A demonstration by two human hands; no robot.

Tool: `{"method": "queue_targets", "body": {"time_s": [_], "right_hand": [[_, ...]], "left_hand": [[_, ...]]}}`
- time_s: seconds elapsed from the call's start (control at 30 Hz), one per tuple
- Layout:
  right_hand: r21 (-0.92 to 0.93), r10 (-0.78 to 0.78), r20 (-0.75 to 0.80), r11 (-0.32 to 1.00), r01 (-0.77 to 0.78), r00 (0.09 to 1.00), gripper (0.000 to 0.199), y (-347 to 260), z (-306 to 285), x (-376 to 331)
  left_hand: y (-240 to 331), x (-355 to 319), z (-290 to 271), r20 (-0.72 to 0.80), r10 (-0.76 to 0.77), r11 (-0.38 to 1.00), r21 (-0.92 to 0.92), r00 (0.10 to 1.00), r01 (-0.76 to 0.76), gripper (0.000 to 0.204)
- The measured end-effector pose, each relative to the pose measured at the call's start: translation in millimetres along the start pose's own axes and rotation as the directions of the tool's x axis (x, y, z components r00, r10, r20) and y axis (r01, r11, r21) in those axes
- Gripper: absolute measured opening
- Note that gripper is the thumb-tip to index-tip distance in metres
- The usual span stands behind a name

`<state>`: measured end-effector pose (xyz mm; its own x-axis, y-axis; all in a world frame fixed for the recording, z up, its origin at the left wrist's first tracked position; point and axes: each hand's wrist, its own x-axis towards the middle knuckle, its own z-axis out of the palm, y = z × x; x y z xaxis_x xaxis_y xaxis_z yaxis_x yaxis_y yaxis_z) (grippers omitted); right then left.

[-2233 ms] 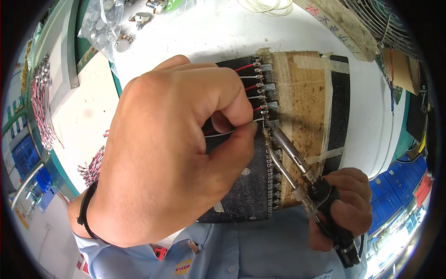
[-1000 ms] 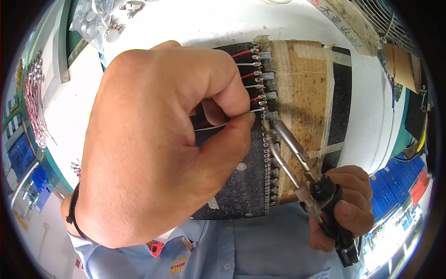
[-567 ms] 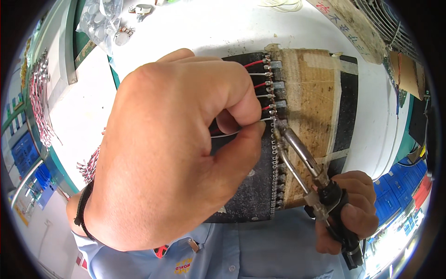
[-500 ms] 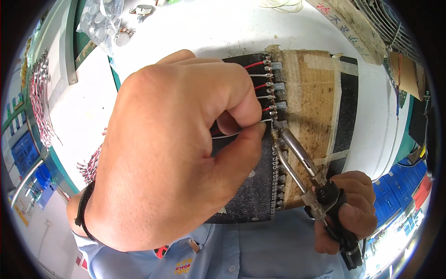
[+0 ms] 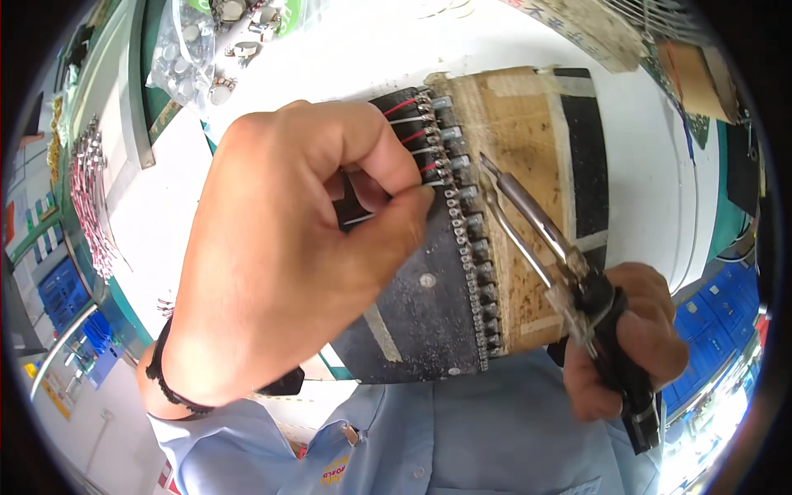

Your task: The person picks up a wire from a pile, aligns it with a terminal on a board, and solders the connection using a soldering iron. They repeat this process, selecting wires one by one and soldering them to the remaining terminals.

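My left hand is closed in a pinch on a thin white wire, its fingertips close to a row of small metal terminals. Above the fingertips, several red and white wires run to the upper terminals. The terminals line the seam of a fixture board, between its black panel and its taped brown panel. In my right hand is a soldering iron with a thin metal tube alongside its shaft. Its tip hovers over the brown panel, apart from the terminals. My left fingers hide part of the wire.
A clear bag of small round metal parts lies at the far left, with loose similar parts beside it. Bundled red and white wires hang at the left. A wire fan grille and cardboard stand far right; blue bins are lower right.
The soldering iron's tip has lifted from the terminal by the pinched wire and moved right, over the brown panel. My left hand still pinches. The whole view has shifted somewhat.
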<state>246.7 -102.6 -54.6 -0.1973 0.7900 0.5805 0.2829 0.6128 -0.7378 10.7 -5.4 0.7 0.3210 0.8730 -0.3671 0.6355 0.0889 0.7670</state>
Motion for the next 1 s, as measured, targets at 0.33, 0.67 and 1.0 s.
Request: {"method": "queue_targets", "body": {"time_s": [0.33, 0.67, 1.0], "right_hand": [[0.051, -0.020, -0.038, 0.998, 0.022, 0.999, 0.057, 3, -2, 4], [0.099, 0.330, -0.340, 0.944, -0.315, 0.881, 0.066, -7, 13, -18], [0.015, 0.068, -0.325, 0.998, -0.066, 0.943, 0.040, 11, 5, -9]], "left_hand": [[7, -4, -3, 0.028, 0.079, 0.955, 0.285, 0.996, -0.084, 0.008], [-64, -145, -74, -0.532, 0.158, 0.730, 0.630, 0.832, 0.264, 0.025], [-161, -200, -84, -0.557, 0.288, 0.880, 0.474, 0.779, 0.013, 0.011]]}}
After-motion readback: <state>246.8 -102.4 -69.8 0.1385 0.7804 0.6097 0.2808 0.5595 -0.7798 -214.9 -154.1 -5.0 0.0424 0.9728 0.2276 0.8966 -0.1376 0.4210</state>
